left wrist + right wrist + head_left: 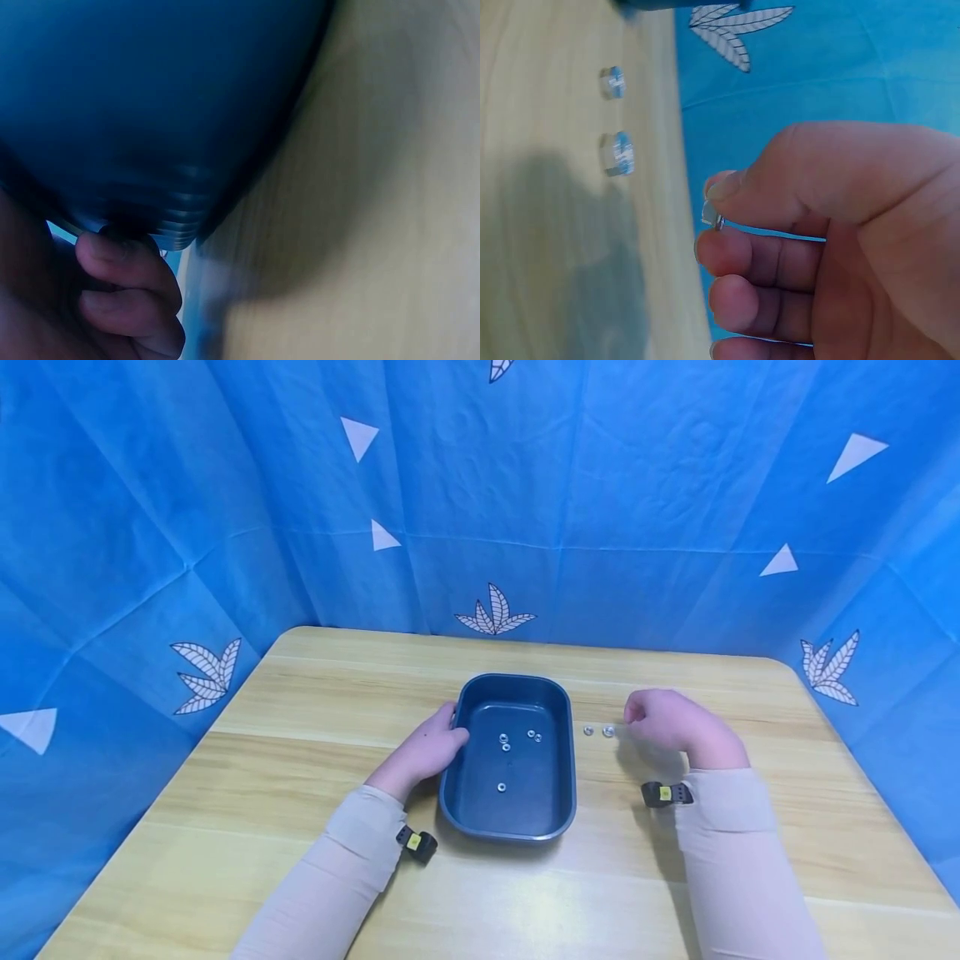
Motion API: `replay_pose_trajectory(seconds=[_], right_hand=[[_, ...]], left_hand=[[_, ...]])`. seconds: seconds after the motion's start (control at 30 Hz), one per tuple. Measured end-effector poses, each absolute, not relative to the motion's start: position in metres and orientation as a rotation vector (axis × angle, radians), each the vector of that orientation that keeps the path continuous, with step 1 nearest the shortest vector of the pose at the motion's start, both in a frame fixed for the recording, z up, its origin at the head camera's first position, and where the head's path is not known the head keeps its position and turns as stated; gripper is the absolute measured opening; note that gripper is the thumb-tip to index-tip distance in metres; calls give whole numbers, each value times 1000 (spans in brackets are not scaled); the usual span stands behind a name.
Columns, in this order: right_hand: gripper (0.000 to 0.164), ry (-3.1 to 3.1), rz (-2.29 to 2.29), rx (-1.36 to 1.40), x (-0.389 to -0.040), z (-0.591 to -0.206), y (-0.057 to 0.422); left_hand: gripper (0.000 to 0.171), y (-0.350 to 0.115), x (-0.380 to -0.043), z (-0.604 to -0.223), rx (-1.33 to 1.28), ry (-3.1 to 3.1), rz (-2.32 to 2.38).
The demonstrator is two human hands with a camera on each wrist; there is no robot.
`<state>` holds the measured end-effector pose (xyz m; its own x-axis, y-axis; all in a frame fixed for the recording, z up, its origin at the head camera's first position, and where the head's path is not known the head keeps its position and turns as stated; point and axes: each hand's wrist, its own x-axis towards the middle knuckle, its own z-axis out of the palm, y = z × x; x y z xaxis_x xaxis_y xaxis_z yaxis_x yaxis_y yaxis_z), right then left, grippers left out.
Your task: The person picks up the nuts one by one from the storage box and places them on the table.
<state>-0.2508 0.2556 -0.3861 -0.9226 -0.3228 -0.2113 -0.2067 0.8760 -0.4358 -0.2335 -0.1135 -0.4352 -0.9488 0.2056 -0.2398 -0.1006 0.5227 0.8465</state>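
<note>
A dark blue rectangular tray (pixel 510 814) stands on the wooden table, with several small metal nuts (pixel 503 738) scattered over its floor. At the tray's left side, my left hand (pixel 423 747) grips the rim, thumb over the edge; curled fingers (pixel 131 300) show below the tray wall in the left wrist view. To the right of the tray, my right hand (pixel 671 718) is raised over the table, pinching a small metal nut (pixel 711 214) between thumb and fingertips. Two more nuts, one smaller (pixel 588 731) and one larger (pixel 608 732), lie between the tray and my right hand.
The light wooden table (pixel 300 777) has rounded far corners. Behind it and along both sides hangs a blue cloth (pixel 480 468) with white triangles and leaf prints. A small black camera (pixel 666 794) is strapped at the right wrist, another (pixel 417 843) at the left.
</note>
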Motion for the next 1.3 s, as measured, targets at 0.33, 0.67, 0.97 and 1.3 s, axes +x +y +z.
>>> replay_pose_trajectory(seconds=[0.33,0.67,0.97,1.3], right_hand=[[14,2772,-581,-418,-257,-400,259],[10,2759,-579,-396,-260,-407,255],[12,2756,-565,-407,-260,-410,255],[15,2751,-559,-382,-262,-412,254]], left_hand=[[58,-114,-232,-434,78,2455,1388],[58,-115,-231,-435,72,2448,1395],[58,-113,-230,-433,69,2450,1394],[56,-114,-232,-433,86,2463,1390]])
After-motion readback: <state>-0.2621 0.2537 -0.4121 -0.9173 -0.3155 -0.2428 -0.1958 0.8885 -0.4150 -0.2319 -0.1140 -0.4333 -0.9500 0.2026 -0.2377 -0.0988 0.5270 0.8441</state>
